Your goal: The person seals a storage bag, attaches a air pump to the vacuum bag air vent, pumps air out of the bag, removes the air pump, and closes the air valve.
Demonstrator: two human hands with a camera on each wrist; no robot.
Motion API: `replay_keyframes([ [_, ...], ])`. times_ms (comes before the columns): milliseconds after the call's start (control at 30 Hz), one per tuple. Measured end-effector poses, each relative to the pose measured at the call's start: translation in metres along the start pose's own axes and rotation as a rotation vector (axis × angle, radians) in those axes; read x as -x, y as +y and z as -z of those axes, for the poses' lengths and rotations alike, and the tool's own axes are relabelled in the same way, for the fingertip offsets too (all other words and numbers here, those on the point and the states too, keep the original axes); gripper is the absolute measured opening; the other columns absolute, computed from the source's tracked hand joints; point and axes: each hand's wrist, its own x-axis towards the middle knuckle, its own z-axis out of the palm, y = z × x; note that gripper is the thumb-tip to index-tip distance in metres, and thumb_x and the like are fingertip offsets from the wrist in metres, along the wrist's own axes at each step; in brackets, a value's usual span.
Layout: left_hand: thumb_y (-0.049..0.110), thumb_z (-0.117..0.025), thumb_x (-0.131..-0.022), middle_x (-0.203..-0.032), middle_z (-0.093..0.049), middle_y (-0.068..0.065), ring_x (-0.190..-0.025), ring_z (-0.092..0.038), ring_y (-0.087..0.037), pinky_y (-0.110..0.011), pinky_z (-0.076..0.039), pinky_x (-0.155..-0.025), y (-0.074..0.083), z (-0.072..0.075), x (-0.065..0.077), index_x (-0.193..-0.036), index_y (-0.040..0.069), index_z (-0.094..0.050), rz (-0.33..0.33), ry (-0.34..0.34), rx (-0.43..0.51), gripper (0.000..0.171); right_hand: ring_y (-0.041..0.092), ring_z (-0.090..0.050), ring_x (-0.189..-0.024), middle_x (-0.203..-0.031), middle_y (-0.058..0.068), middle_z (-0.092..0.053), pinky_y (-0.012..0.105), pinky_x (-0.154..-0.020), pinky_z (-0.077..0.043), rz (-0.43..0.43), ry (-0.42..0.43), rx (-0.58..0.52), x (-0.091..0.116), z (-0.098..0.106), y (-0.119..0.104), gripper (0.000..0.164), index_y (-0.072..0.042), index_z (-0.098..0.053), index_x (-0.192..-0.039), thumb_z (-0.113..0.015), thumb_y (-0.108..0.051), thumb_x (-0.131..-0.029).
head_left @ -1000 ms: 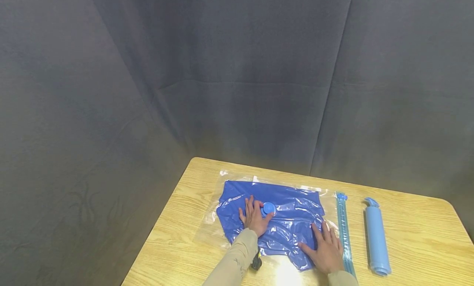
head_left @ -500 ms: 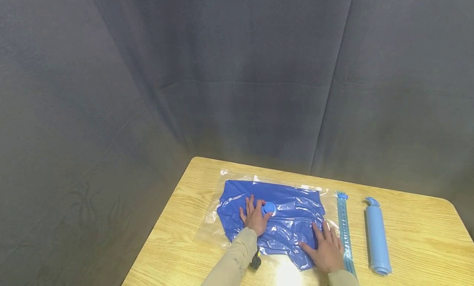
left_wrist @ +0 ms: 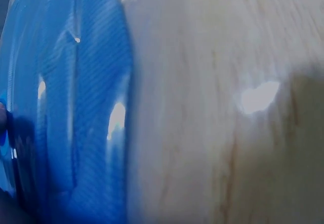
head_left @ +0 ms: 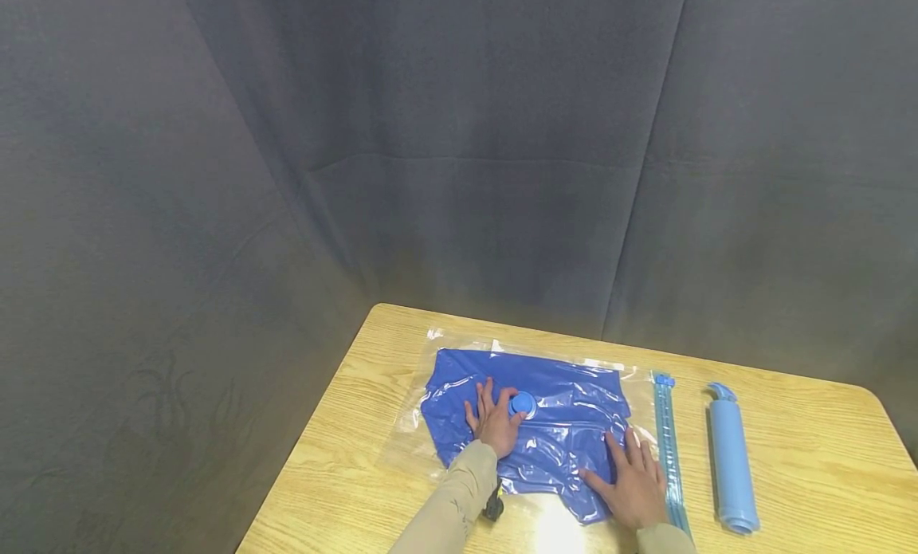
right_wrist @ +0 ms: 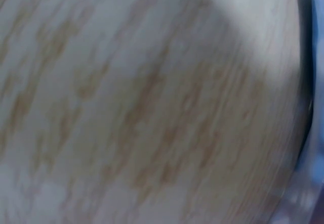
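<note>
A clear vacuum storage bag (head_left: 409,426) lies flat with folded blue fabric (head_left: 531,367) inside. On its upper face sits a round blue valve cap (head_left: 523,403). My left hand (head_left: 496,428) pinches the cap between thumb and index finger, its other fingers spread over the plastic. Toward the bag's right end, my right hand (head_left: 634,490) rests with fingers spread on the film and fabric. The left wrist view has the wrapped fabric (left_wrist: 96,107) and a sliver of the cap at its left edge. In the right wrist view only the bag's edge (right_wrist: 316,107) shows, and the hand is out of sight.
A teal zip strip with a blue slider (head_left: 665,380) runs along the bag's right end. Right of it lies a light blue hand pump (head_left: 731,462) on the wooden table (head_left: 825,458). Grey curtains (head_left: 459,219) hang behind and left. A small black object (head_left: 493,506) shows by the left sleeve.
</note>
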Motion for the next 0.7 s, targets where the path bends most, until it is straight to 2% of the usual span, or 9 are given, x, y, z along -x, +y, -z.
replay_keyframes([
  [200, 0.028, -0.071, -0.084, -0.156, -0.023, -0.02, -0.148, -0.012, -0.043, -0.066, -0.001, -0.113, -0.0013, -0.002, -0.0021, -0.112, 0.018, -0.055, 0.011, 0.041, 0.078, 0.034, 0.053, -0.003, -0.143, -0.158, 0.029, -0.007, 0.07, -0.111, -0.003, 0.001, 0.008, 0.004, 0.0003, 0.0003, 0.0009, 0.095, -0.005, -0.031, -0.148, -0.059, -0.067, -0.081],
  [400, 0.041, -0.077, -0.076, -0.155, -0.026, -0.017, -0.148, -0.012, -0.041, -0.064, -0.001, -0.113, -0.0009, -0.005, -0.0045, -0.104, 0.017, -0.05, 0.056, 0.065, 0.066, 0.046, 0.053, -0.005, -0.143, -0.157, 0.029, -0.009, 0.071, -0.111, -0.006, 0.007, 0.022, 0.003, -0.0001, 0.0, 0.0, 0.095, -0.004, -0.033, -0.147, -0.06, -0.066, -0.081],
  [567, 0.043, -0.077, -0.076, -0.156, -0.025, -0.015, -0.15, -0.01, -0.037, -0.061, 0.0, -0.114, 0.0021, -0.0062, -0.0047, -0.103, 0.019, -0.05, 0.087, 0.072, 0.06, 0.046, 0.052, -0.004, -0.143, -0.158, 0.029, -0.008, 0.07, -0.111, -0.006, -0.009, 0.012, 0.013, -0.001, -0.0002, -0.0009, 0.095, -0.004, -0.032, -0.148, -0.06, -0.066, -0.081],
  [700, 0.04, -0.077, -0.079, -0.155, -0.026, -0.016, -0.149, -0.012, -0.039, -0.063, 0.0, -0.114, 0.0058, -0.0054, -0.0042, -0.102, 0.019, -0.051, 0.092, 0.081, 0.056, 0.04, 0.053, -0.005, -0.143, -0.157, 0.029, -0.01, 0.071, -0.111, -0.006, -0.005, 0.019, -0.001, -0.0005, 0.0005, -0.0018, 0.095, -0.003, -0.034, -0.147, -0.061, -0.066, -0.081],
])
